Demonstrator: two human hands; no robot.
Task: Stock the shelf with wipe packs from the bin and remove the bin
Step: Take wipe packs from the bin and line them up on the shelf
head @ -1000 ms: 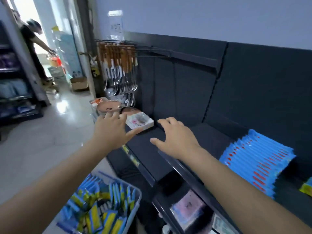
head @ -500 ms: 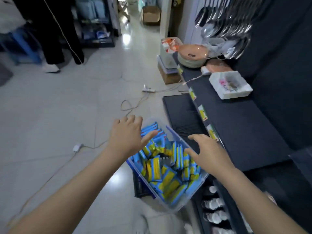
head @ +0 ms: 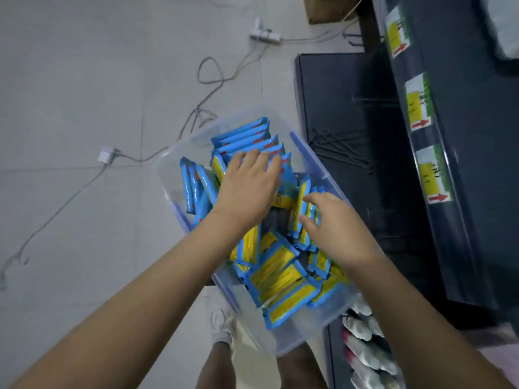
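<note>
My left hand (head: 247, 189) rests flat on upright wipe packs (head: 241, 136) at the bin's (head: 166, 175) twelve o'clock end — right hand (head: 337, 231), loosely spread, touches packs at three o'clock.

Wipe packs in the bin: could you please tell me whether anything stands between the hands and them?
Nothing visible does. The clear bin has no lid, and the left hand and right hand both touch the wipe packs.
</note>
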